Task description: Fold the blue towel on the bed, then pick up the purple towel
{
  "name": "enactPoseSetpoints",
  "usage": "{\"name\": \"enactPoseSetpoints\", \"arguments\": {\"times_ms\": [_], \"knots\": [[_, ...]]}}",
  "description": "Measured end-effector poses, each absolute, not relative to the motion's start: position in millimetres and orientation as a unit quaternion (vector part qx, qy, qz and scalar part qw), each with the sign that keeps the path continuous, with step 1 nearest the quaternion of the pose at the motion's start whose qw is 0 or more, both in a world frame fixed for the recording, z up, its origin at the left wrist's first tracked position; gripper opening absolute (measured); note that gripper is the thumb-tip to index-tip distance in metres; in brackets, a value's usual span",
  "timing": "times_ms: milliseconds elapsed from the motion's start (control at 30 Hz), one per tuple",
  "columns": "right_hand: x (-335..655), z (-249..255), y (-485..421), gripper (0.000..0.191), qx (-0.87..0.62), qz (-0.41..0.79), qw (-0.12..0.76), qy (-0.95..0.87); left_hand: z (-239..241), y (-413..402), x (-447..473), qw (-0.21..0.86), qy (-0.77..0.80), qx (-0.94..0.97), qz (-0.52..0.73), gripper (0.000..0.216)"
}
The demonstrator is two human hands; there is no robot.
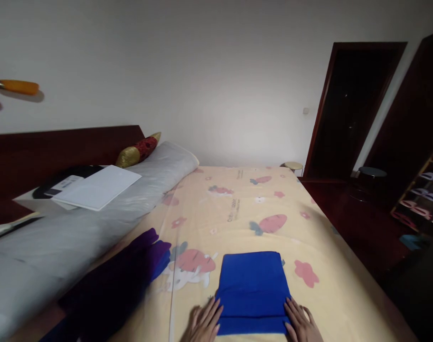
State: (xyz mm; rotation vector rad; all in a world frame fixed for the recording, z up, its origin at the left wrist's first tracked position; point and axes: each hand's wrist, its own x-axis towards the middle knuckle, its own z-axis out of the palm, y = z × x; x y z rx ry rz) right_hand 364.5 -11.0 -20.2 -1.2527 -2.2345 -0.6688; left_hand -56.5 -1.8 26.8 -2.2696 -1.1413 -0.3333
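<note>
- Blue cloth [252,289]: a plain, deep blue textile, folded into a neat rectangle; a fold line is seen across its near part. It is laid flat on the bed [344,294], at the near edge, in the middle of the view.
- Left hand [203,324]: laid flat, fingers apart, against the cloth's left edge; nothing is gripped.
- Right hand [302,324]: laid flat, fingers apart, at the cloth's right edge; nothing is gripped.
- Bed sheet: pale yellow, printed with carrots and flowers.
- Purple cloth [131,275]: heaped left of the blue cloth, apart from it.
- White sheet [98,187] and bolster [140,149]: seen by the headboard.
</note>
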Motion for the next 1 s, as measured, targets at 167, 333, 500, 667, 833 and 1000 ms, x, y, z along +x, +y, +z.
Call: {"name": "enactPoseSetpoints", "arguments": {"times_ms": [167,333,500,667,833,1000], "knots": [[369.8,-9.3,-19.6,0.049,-0.412,-0.249,0.231,-0.846,24.3,-7.8,-57.5,0.287,-0.382,-0.869,-0.133,0.053],[355.3,-18.4,-22.8,0.031,-0.351,-0.338,0.232,-0.842,11.1,-12.8,-35.9,0.288,-0.298,-0.904,-0.105,0.043],[345.4,-28.5,-17.2,0.027,-0.381,-0.333,0.264,-0.821,-9.3,-7.7,-23.9,0.248,-0.375,-0.885,-0.118,0.056],[332.3,-20.0,-2.8,0.029,-0.496,-0.127,0.234,-0.826,-2.6,4.9,-11.6,0.065,-0.489,-0.866,-0.08,0.058],[326.9,-17.1,7.1,0.026,-0.559,-0.076,0.206,-0.8,9.5,9.2,2.3,-0.069,-0.632,-0.771,-0.039,0.037],[295.0,-35.6,9.6,0.034,-0.494,-0.172,0.273,-0.808,-23.7,15.1,28.3,-0.025,-0.564,-0.825,-0.009,0.069]]}}
